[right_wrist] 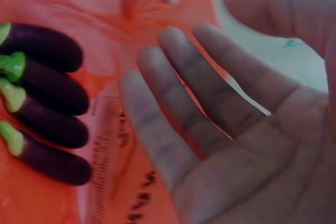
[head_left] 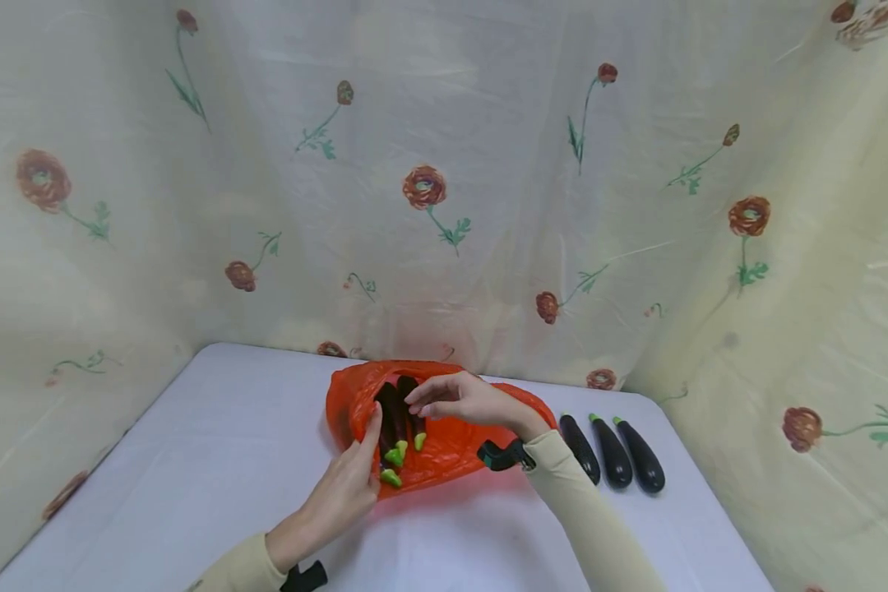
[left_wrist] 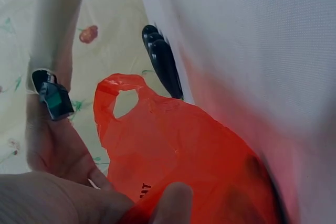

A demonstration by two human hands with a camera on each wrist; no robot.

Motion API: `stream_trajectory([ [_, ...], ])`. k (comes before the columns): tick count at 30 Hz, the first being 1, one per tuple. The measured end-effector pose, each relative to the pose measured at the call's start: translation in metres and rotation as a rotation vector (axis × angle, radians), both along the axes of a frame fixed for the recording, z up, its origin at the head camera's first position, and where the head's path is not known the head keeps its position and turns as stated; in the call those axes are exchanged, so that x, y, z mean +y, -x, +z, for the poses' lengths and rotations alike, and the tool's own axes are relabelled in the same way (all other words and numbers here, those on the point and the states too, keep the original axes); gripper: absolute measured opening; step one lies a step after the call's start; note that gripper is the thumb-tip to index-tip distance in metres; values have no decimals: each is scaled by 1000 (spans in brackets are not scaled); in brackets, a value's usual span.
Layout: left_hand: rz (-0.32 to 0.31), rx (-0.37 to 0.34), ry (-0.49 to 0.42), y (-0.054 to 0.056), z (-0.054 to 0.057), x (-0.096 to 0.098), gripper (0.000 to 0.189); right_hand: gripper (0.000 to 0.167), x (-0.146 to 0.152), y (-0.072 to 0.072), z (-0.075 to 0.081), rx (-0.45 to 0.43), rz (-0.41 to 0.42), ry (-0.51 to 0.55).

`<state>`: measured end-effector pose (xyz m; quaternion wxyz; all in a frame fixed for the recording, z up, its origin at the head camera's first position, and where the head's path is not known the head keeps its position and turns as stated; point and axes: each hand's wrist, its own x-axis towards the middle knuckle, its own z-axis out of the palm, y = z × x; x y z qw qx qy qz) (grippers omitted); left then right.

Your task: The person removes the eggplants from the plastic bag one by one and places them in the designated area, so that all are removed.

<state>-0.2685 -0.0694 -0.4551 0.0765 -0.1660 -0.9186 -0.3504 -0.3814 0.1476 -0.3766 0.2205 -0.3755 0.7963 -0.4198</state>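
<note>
A red plastic bag (head_left: 451, 452) lies on its side with its mouth toward me. Inside are several dark purple eggplants (right_wrist: 55, 90), side by side with their green stem ends facing out. My left hand (head_left: 344, 489) grips the near left edge of the bag, its thumb (left_wrist: 176, 203) over the film in the left wrist view. Over the bag's mouth, beside the eggplants, hovers my right hand (head_left: 474, 401). Its palm and spread, nearly straight fingers (right_wrist: 184, 61) hold nothing in the right wrist view.
Three more eggplants (head_left: 614, 452) lie in a row on the white table (head_left: 229, 444), right of the bag. One bag handle (left_wrist: 121, 80) stands up in the left wrist view. A flowered curtain (head_left: 488, 247) hangs behind and at both sides.
</note>
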Motion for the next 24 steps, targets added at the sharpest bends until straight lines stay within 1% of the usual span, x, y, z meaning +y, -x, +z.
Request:
stream_trajectory([
  [4, -3, 7, 1, -1, -1, -1, 108, 32, -13, 10, -13, -12, 51, -61],
  [8, -4, 4, 1, -2, -2, -1, 109, 34, -20, 22, -26, -19, 54, -106],
  [13, 2, 8, 4, -1, -2, -1, 108, 41, -22, 39, -47, -21, 43, -89],
  [16, 4, 17, 7, -1, -3, -1, 107, 50, -21, 48, -60, -19, 47, -69],
  [19, 4, 28, 12, -1, -3, -1, 106, 57, -20, 55, -70, 11, 13, -86],
  [22, 7, 23, 16, 0, -3, -1, 106, 64, -18, 60, -76, 52, -54, -148],
  [24, 11, 16, 17, 1, -3, -1, 106, 65, -18, 63, -79, 80, -84, -197],
])
